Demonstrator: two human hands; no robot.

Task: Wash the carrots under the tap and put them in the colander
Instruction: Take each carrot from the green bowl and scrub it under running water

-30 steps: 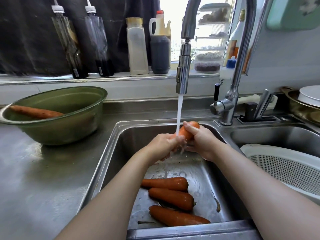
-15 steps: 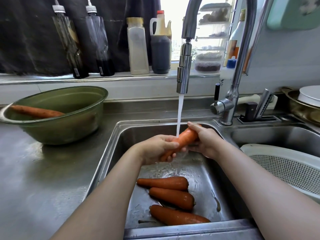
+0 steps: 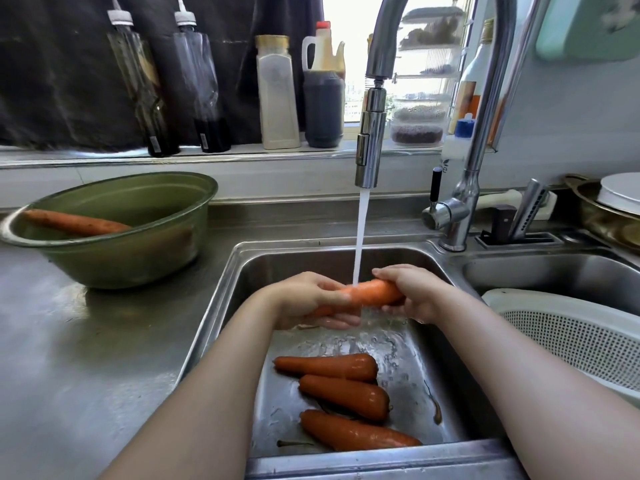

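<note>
I saw left hand [image 3: 308,299] and right hand [image 3: 414,294] fingers curled round one carrot [image 3: 372,292] under tap [image 3: 370,147] water, three carrots [image 3: 343,396] on sink [image 3: 311,261] floor, colander [image 3: 568,341] seemingly in right basin

Green bowl [image 3: 138,258] on steel counter [image 3: 69,358] — sauce bottles [image 3: 322,109] along windowsill [image 3: 86,157] — knife rack [image 3: 519,239] far right.

person: only forearms and hands in view | left forearm [image 3: 207,386]: bare from the wrist to the lower edge of the view, smooth and full | right forearm [image 3: 519,372]: bare in the same way | left hand [image 3: 304,301]: bare, fingers short and rounded | right hand [image 3: 417,294]: bare, of the same shape | upper arms, clothing: out of view
</note>
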